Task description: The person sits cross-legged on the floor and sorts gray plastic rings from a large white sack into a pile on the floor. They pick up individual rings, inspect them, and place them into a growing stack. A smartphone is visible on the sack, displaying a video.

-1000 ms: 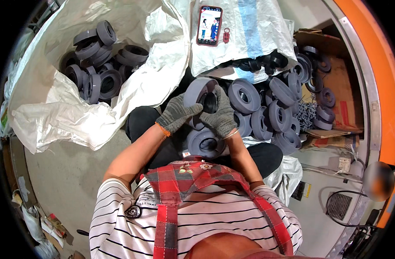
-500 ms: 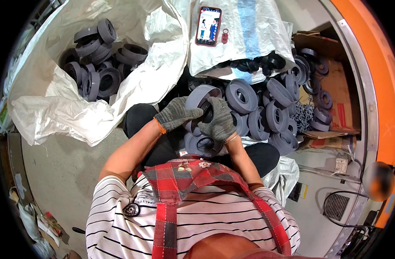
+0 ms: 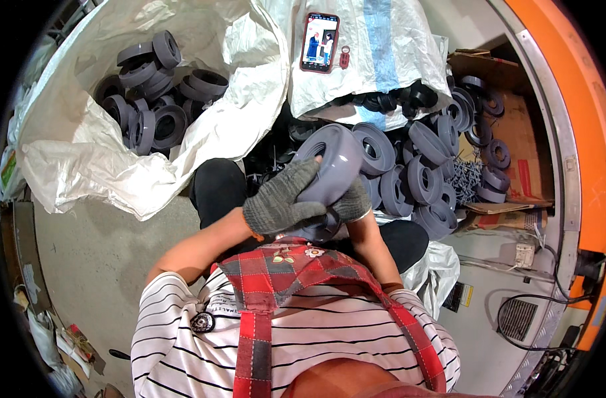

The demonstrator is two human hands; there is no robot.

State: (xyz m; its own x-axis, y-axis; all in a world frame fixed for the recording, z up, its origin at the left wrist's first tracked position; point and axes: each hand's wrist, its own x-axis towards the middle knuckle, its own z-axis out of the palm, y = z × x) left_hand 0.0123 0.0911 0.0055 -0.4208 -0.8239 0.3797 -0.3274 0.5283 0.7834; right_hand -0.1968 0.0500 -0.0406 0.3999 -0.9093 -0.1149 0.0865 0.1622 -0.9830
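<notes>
Above my lap, a grey plastic ring [image 3: 343, 159] is held tilted, its smooth outer wall showing and a dark ribbed part visible in its opening. My left hand [image 3: 283, 199], in a grey knitted glove, grips its left side, the fingertips at the opening and the thumb below. My right hand [image 3: 353, 203], gloved alike, holds the lower right side; most of its fingers are hidden behind the ring. Below the hands another grey ring [image 3: 319, 229] lies partly covered. Just to the right is a pile of similar grey rings [image 3: 425, 179].
At the upper left stands a big white woven sack [image 3: 256, 73] with several grey rings inside. A phone [image 3: 319, 41] lies on another white sack [image 3: 349, 73] with black parts at its mouth. Grey screws [image 3: 467, 174] lie beside a cardboard box [image 3: 522, 146] at right.
The held ring has been turned over and raised, so its outer wall now shows. My left hand has moved down and right; my right hand has gone behind the ring.
</notes>
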